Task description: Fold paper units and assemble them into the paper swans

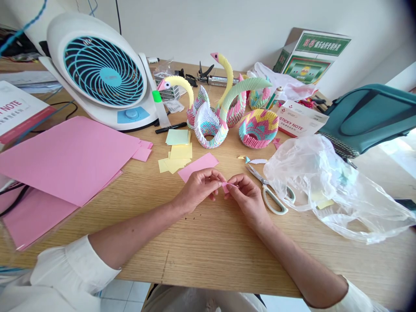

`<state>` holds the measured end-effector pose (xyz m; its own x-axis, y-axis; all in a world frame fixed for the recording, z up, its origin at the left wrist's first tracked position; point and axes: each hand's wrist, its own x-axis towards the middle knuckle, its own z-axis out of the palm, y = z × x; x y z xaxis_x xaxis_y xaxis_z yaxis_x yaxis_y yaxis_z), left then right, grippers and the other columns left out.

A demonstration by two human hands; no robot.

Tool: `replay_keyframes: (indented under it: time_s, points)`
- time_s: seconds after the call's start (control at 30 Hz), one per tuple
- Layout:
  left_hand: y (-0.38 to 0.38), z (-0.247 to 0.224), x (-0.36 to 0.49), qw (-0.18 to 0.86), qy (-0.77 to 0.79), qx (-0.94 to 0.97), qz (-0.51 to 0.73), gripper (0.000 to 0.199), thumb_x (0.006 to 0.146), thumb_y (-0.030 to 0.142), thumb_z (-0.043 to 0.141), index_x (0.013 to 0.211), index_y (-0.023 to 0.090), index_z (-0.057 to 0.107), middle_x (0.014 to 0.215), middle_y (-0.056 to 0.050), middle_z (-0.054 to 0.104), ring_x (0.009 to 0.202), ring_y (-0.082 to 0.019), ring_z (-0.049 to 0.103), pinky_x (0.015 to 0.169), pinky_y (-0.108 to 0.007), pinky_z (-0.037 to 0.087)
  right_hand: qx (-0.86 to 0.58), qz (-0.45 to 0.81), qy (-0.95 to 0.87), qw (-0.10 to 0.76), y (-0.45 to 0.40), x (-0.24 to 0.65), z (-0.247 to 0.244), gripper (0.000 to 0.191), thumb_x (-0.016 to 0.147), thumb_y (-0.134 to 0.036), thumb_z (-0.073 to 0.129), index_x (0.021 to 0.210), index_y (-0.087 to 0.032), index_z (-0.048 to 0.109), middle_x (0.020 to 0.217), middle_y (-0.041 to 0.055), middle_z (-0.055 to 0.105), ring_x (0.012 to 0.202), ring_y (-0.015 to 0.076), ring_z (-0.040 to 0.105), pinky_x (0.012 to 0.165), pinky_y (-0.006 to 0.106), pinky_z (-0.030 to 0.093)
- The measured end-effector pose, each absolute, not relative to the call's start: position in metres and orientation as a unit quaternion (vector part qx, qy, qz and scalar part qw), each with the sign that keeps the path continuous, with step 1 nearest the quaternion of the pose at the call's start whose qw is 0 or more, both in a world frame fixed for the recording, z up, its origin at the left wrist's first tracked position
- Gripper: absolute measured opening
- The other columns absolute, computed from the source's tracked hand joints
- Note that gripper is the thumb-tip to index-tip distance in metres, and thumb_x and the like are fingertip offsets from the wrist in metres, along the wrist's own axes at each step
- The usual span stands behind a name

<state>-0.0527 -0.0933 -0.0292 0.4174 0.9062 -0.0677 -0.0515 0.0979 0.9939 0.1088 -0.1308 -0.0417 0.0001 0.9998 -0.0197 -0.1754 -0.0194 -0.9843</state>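
Between my two hands is a small piece of pink paper point(225, 187), seemingly folded. My left hand point(202, 186) pinches its left side with thumb and fingers. On the other side my right hand point(247, 197) pinches it too. Just behind my left hand lies a flat pink paper strip point(199, 167). Scissors with white handles point(274, 199) rest open-bladed right of my right hand. Yellow paper slips point(175, 162) and a pale green stack point(177, 137) lie farther back on the left.
Folded-paper swans point(211, 130) and a paper bowl point(259, 128) stand behind my hands. Large pink sheets point(65, 151) and a fan point(104, 78) occupy the left. To the right are a clear plastic bag point(302, 160), a sticky note box point(300, 119) and a teal bag point(373, 112).
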Motion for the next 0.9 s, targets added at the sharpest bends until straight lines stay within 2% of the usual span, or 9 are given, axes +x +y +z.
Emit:
replay_keyframes:
  time_s: [0.23,0.57,0.7,0.83,0.9]
  points:
    - [-0.087,-0.030,-0.055,0.638,0.342,0.575,0.380,0.006,0.077,0.017,0.061,0.079,0.014,0.065,0.068,0.002,0.058,0.053,-0.007,0.054,0.044,-0.018,0.050,-0.445,0.569,-0.438,0.534,-0.132,0.112,-0.046,0.022,0.079,-0.040,0.077,0.084,-0.022,0.065,0.077,-0.0021,0.063,0.063,0.0123,0.060,0.066,0.028,0.052]
    - [-0.080,-0.033,-0.061,0.586,0.308,0.641,0.389,0.015,0.079,0.013,0.056,0.080,0.013,0.071,0.077,0.001,0.056,0.054,-0.006,0.058,0.045,-0.019,0.053,-0.423,0.610,-0.414,0.526,-0.133,0.117,-0.048,0.021,0.085,-0.043,0.071,0.092,-0.023,0.067,0.084,-0.0012,0.064,0.067,0.0130,0.062,0.067,0.028,0.051]
    - [-0.079,-0.034,-0.062,0.538,0.301,0.682,0.393,0.017,0.077,0.010,0.056,0.080,0.014,0.073,0.079,0.000,0.057,0.053,-0.005,0.056,0.048,-0.019,0.053,-0.439,0.605,-0.425,0.511,-0.131,0.117,-0.047,0.025,0.082,-0.045,0.074,0.082,-0.020,0.067,0.078,-0.0008,0.064,0.065,0.0124,0.060,0.065,0.026,0.050]
    - [-0.081,-0.031,-0.061,0.567,0.308,0.656,0.391,0.017,0.080,0.015,0.060,0.094,0.014,0.070,0.081,-0.001,0.061,0.062,-0.009,0.060,0.051,-0.021,0.056,-0.457,0.563,-0.452,0.520,-0.130,0.117,-0.048,0.025,0.081,-0.044,0.075,0.080,-0.020,0.068,0.074,-0.0001,0.065,0.065,0.0129,0.059,0.065,0.026,0.048]
    - [-0.082,-0.030,-0.061,0.592,0.319,0.639,0.374,0.016,0.084,0.022,0.059,0.095,0.013,0.068,0.079,-0.002,0.062,0.066,-0.011,0.061,0.052,-0.023,0.058,-0.467,0.537,-0.462,0.528,-0.130,0.118,-0.047,0.025,0.081,-0.044,0.075,0.080,-0.020,0.068,0.074,0.0004,0.065,0.065,0.0136,0.059,0.065,0.027,0.048]
